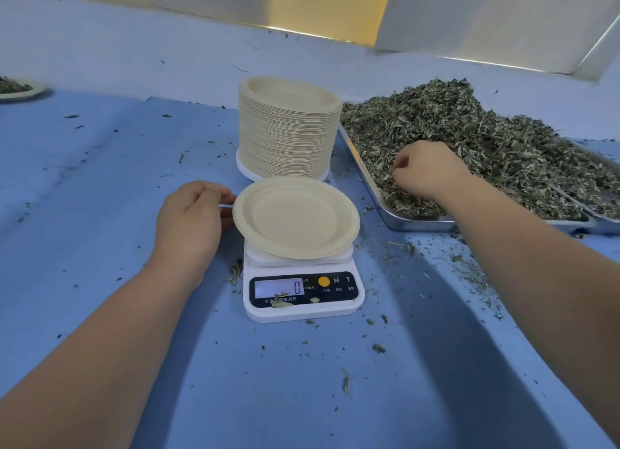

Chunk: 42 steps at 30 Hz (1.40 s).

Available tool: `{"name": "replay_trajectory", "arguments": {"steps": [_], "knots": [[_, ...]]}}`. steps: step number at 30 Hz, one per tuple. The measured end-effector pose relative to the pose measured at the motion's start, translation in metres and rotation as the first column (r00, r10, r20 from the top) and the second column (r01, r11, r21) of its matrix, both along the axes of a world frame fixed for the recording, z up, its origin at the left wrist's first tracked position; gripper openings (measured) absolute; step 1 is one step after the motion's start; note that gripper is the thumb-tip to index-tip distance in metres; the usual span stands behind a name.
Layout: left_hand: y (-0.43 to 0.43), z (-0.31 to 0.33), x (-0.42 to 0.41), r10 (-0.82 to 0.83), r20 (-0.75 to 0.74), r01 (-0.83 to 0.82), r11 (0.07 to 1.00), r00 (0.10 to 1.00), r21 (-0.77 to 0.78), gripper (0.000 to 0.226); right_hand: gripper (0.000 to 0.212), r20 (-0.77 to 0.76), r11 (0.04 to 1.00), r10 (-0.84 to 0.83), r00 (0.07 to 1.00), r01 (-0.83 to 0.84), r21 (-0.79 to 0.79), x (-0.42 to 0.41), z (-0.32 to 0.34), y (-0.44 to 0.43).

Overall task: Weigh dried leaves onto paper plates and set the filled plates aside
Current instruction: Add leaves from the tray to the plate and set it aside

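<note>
Head view showed our left hand (193,214) pinching the left rim of the paper plate (295,217), which sat on the scale (302,309) reading 0. Our right hand (431,173) curled its fingers into the dried leaves (469,130) heaped in the metal tray (402,222).

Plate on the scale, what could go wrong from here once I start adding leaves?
The left hand holds the plate by its rim; any press or lift could skew the scale, now reading 0. The plate overhangs it, so leaves dropped by the right hand near an edge might tip it. Leaf bits on the display could hide digits.
</note>
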<state>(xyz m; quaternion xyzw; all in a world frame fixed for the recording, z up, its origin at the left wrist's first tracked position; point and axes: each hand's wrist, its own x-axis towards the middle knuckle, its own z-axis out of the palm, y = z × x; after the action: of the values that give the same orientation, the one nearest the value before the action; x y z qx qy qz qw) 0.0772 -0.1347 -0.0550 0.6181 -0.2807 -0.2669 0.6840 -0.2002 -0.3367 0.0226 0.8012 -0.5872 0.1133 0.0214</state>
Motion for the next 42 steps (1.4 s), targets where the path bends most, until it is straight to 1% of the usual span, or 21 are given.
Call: {"name": "replay_trajectory", "arguments": {"steps": [1, 2, 4, 5, 6, 7, 10, 12, 14, 16, 17, 18, 20, 21, 24, 27, 28, 31, 34, 38, 42], "knots": [[0.000, 0.000, 0.000, -0.001, 0.003, 0.001, 1.000, 1.000, 0.002, 0.026, 0.024, -0.020, 0.999, -0.006, 1.000, 0.005, -0.049, -0.003, -0.003, 0.001], [0.000, 0.000, 0.000, -0.004, 0.009, 0.004, 1.000, 1.000, 0.003, 0.026, 0.034, -0.087, 0.999, -0.027, 0.996, 0.023, -0.037, -0.005, -0.007, 0.001], [0.000, -0.001, 0.000, -0.012, 0.015, 0.012, 1.000, 1.000, 0.003, 0.026, 0.061, -0.221, 0.985, -0.056, 0.974, 0.089, 0.147, -0.005, -0.015, 0.002], [0.000, -0.001, 0.000, -0.016, 0.018, 0.016, 1.000, 1.000, 0.003, 0.026, 0.069, -0.250, 0.961, -0.058, 0.966, 0.122, 0.248, -0.004, -0.018, 0.002], [-0.001, -0.001, 0.000, -0.019, 0.022, 0.018, 1.000, 1.000, 0.004, 0.027, 0.071, -0.268, 0.941, -0.048, 0.962, 0.134, 0.312, -0.002, -0.020, 0.004], [0.000, -0.002, 0.001, -0.019, 0.024, 0.019, 1.000, 1.000, 0.006, 0.027, 0.069, -0.282, 0.936, -0.030, 0.959, 0.126, 0.328, -0.001, -0.021, 0.004], [0.000, -0.003, 0.002, -0.020, 0.025, 0.020, 1.000, 0.999, 0.001, 0.027, 0.053, -0.285, 0.964, -0.004, 0.959, 0.080, 0.256, 0.003, -0.022, 0.006], [0.000, -0.003, 0.002, -0.020, 0.026, 0.020, 1.000, 0.999, 0.000, 0.027, 0.040, -0.212, 0.978, 0.008, 0.977, 0.036, 0.205, 0.003, -0.022, 0.007], [0.001, -0.003, 0.002, -0.024, 0.031, 0.024, 1.000, 0.999, -0.001, 0.027, 0.026, -0.022, 0.996, 0.014, 1.000, -0.012, 0.090, 0.001, -0.020, 0.007], [0.000, -0.003, 0.001, -0.024, 0.029, 0.024, 1.000, 0.999, -0.004, 0.027, 0.026, 0.171, 0.998, 0.026, 0.985, -0.017, -0.053, -0.003, -0.016, 0.008], [0.000, -0.004, 0.001, -0.022, 0.029, 0.022, 1.000, 0.999, -0.006, 0.027, 0.031, 0.203, 0.996, 0.028, 0.979, -0.011, -0.084, -0.004, -0.014, 0.009], [0.000, -0.003, 0.002, -0.020, 0.031, 0.020, 1.000, 0.999, -0.007, 0.027, 0.035, 0.196, 0.997, 0.029, 0.980, -0.015, -0.071, -0.005, -0.014, 0.009], [0.000, -0.003, 0.002, -0.021, 0.037, 0.021, 1.000, 0.999, -0.005, 0.027, 0.042, 0.149, 1.000, 0.023, 0.989, -0.024, 0.008, -0.006, -0.019, 0.010], [0.001, -0.004, 0.002, -0.023, 0.040, 0.023, 1.000, 0.999, -0.004, 0.027, 0.043, 0.163, 1.000, 0.015, 0.987, -0.019, 0.020, -0.008, -0.022, 0.010], [0.000, -0.004, 0.002, -0.030, 0.043, 0.030, 1.000, 0.999, -0.008, 0.027, 0.046, 0.316, 0.999, 0.009, 0.949, 0.005, -0.042, -0.014, -0.024, 0.009], [0.001, -0.003, 0.001, -0.031, 0.046, 0.032, 0.999, 0.998, -0.007, 0.026, 0.048, 0.303, 0.999, 0.008, 0.953, -0.017, 0.027, -0.012, -0.025, 0.011], [0.001, -0.003, 0.001, -0.034, 0.049, 0.034, 0.999, 0.998, -0.005, 0.026, 0.045, 0.308, 1.000, 0.017, 0.951, -0.023, 0.017, -0.011, -0.026, 0.012], [0.002, -0.003, 0.002, -0.036, 0.059, 0.036, 0.999, 0.998, 0.004, 0.026, 0.032, 0.394, 0.994, 0.059, 0.917, -0.019, -0.106, -0.008, -0.016, 0.018], [0.001, -0.004, 0.002, -0.030, 0.065, 0.029, 1.000, 0.997, 0.007, 0.026, 0.026, 0.458, 0.987, 0.104, 0.883, -0.034, -0.159, 0.001, 0.002, 0.028], [0.001, -0.004, 0.001, -0.032, 0.076, 0.031, 0.999, 0.997, 0.014, 0.027, 0.022, 0.525, 0.966, 0.245, 0.815, -0.160, -0.201, 0.031, 0.027, 0.056], [0.001, -0.004, 0.001, -0.036, 0.082, 0.035, 0.999, 0.996, 0.012, 0.026, 0.020, 0.536, 0.906, 0.424, 0.730, -0.336, -0.260, 0.071, 0.037, 0.098]]}}
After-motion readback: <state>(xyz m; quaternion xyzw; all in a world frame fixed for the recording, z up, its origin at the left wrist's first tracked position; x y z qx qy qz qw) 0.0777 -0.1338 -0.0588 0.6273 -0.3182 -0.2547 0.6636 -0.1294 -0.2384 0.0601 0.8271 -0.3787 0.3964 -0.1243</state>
